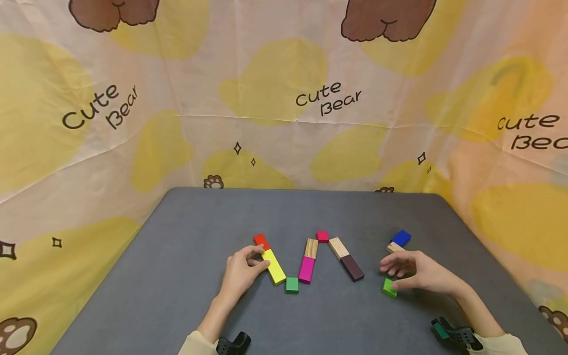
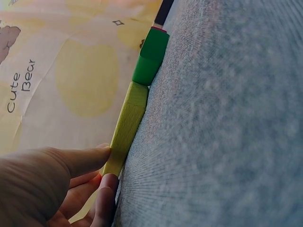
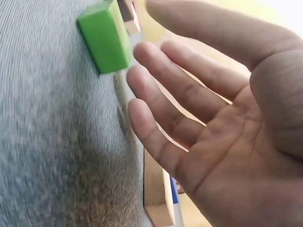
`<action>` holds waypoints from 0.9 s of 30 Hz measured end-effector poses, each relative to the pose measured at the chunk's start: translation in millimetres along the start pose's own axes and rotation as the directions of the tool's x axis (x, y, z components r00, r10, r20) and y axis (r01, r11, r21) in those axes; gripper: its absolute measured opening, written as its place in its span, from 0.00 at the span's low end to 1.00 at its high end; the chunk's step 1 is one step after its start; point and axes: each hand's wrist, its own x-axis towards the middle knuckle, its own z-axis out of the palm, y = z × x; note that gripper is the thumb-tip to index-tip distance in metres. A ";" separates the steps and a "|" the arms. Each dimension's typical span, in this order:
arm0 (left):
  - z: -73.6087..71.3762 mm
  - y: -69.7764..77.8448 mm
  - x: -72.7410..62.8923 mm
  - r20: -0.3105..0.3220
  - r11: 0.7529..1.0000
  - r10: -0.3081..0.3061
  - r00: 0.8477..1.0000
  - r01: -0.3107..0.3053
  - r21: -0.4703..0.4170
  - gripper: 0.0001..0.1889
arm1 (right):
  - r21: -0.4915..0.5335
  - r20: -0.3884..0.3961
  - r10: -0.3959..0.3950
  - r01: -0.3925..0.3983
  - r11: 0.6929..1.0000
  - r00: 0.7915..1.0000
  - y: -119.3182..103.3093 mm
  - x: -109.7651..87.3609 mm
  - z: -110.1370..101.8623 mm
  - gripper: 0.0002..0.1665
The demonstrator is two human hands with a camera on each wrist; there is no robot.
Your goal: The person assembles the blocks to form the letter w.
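In the head view my left hand is at a yellow block, which lies end to end with a red-orange block. Thumb and fingertips pinch the yellow block near its upper end, as the left wrist view also shows at the yellow block. My right hand hovers over the table with relaxed, spread fingers, holding nothing. Its thumb is close to a light green block; the right wrist view shows that green block beyond the fingertips. A natural wood block lies partly behind this hand.
A dark green block, a magenta block, a wood block, a pink block, another wood block and a dark brown block continue the zigzag. A blue block lies at right on the grey table.
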 end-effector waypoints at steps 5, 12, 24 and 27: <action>-0.8 0.7 -0.2 -0.007 1.000 0.003 1.000 -0.003 0.002 0.16 | 0.033 0.076 -0.009 0.007 0.999 0.997 3.9 -1.4 -2.7 0.30; -1.2 0.8 -0.3 -0.008 1.000 0.006 1.000 -0.006 0.008 0.15 | 0.075 0.121 -0.063 0.055 0.996 0.991 8.3 -3.1 -3.4 0.31; -0.8 -0.4 0.4 -0.006 1.000 0.000 1.000 0.000 0.016 0.16 | 0.045 0.126 -0.015 0.009 0.999 0.992 17.7 -1.3 -4.7 0.30; 0.1 0.6 0.5 -0.004 1.000 0.002 1.000 -0.001 0.016 0.16 | 0.035 0.117 -0.005 0.001 0.999 0.993 18.8 -2.4 -4.8 0.29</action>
